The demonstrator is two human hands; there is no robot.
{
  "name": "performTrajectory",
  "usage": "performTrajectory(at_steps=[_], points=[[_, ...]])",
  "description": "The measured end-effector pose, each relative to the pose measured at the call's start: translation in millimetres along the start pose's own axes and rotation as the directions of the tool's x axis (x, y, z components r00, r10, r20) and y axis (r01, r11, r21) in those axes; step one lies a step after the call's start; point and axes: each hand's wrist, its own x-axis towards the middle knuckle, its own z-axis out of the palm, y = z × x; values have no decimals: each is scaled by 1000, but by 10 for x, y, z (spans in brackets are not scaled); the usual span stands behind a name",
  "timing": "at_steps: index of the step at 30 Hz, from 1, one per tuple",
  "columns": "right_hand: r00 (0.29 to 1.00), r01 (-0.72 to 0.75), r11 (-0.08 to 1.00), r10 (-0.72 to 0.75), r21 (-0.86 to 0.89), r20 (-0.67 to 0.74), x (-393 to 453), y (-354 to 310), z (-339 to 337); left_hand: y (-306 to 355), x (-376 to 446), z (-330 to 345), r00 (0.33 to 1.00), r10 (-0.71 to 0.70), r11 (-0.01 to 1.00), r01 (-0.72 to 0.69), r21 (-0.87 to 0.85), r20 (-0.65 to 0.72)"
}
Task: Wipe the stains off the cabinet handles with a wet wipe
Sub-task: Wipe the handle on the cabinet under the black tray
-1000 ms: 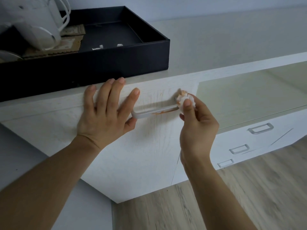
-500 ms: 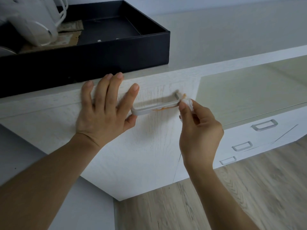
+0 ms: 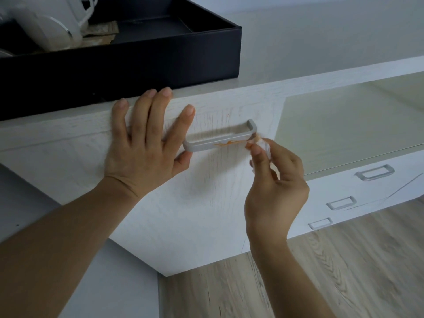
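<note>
A grey bar handle (image 3: 202,145) is fixed to the white cabinet door (image 3: 195,203). An orange-brown stain (image 3: 226,143) runs along the right half of its front. My right hand (image 3: 273,187) pinches a crumpled white wet wipe (image 3: 261,144), soiled orange, and the wipe touches the handle's right end. My left hand (image 3: 142,152) lies flat on the door left of the handle, fingers spread and straight, thumb tip under the handle's left end.
A black tray (image 3: 142,63) with a white kettle (image 3: 46,21) sits on the cabinet top above my left hand. To the right are a pale panel (image 3: 344,125) and three drawers with grey handles (image 3: 375,172). Wood floor (image 3: 321,276) lies below.
My right hand has slid the wipe down from the handle's right corner to just below its right end. The left hand has stayed flat on the door.
</note>
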Motion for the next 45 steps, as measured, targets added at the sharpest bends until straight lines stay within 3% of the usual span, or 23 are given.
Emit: performTrajectory(at_steps=[5, 11, 16, 21, 26, 30, 33, 36, 40, 45], points=[[995, 94, 995, -93, 28, -43, 104, 31, 21, 10, 14, 6, 1000, 9, 1000, -9, 12, -6], [928, 368, 923, -372, -111, -26, 77, 175, 44, 8, 8, 22, 1000, 3, 1000, -3, -4, -10], [898, 430, 895, -438, -117, -44, 67, 198, 78, 6, -2, 28, 1000, 3, 1000, -3, -1, -7], [899, 437, 895, -439, -86, -4, 64, 179, 50, 21, -1, 24, 1000, 0, 1000, 0, 5, -7], [982, 190, 975, -188, 112, -30, 94, 151, 29, 12, -15, 27, 1000, -6, 1000, 6, 19, -11], [935, 352, 936, -351, 3, 44, 40, 191, 53, 10, -8, 26, 1000, -11, 1000, 11, 4, -11], [949, 315, 948, -313, 39, -46, 44, 221, 90, 15, -1, 17, 1000, -18, 1000, 18, 1, -12], [899, 437, 900, -436, -5, 44, -33, 221, 118, 20, -12, 15, 1000, 1, 1000, -1, 19, 0], [960, 275, 952, -264, 133, -91, 30, 179, 106, 29, -1, 12, 1000, -18, 1000, 18, 0, -11], [940, 340, 939, -340, 57, -13, 74, 165, 88, 39, 7, 17, 1000, -22, 1000, 22, -21, -15]])
